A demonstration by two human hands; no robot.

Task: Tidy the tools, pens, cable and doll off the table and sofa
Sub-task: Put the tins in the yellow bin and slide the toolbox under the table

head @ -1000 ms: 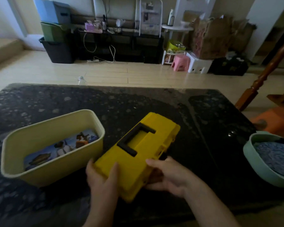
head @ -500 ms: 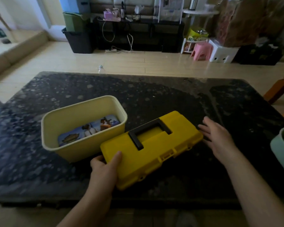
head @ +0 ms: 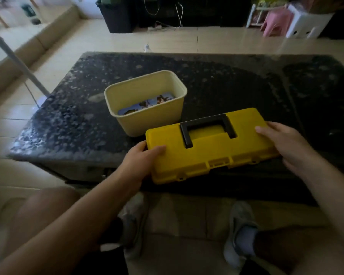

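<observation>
A closed yellow toolbox [head: 211,149] with a black handle [head: 207,129] lies at the near edge of the dark stone table [head: 226,82], its long side facing me. My left hand [head: 139,161] grips its left end, thumb on the lid. My right hand [head: 286,145] holds its right end. Just behind the toolbox stands a pale yellow bin [head: 147,104] with a flat picture case [head: 145,105] on its bottom. No loose tools, pens, cable or doll are visible.
My knees and shoes [head: 236,233] are below the table's near edge. A white pole [head: 18,58] leans at the left. Beyond the table are tiled floor, a black bin [head: 117,14], a pink stool [head: 276,22] and a white stool [head: 304,24].
The toolbox has turned from diagonal to nearly parallel with the table edge. My right hand moved from the table onto its right end. My view pulled back and tilted down.
</observation>
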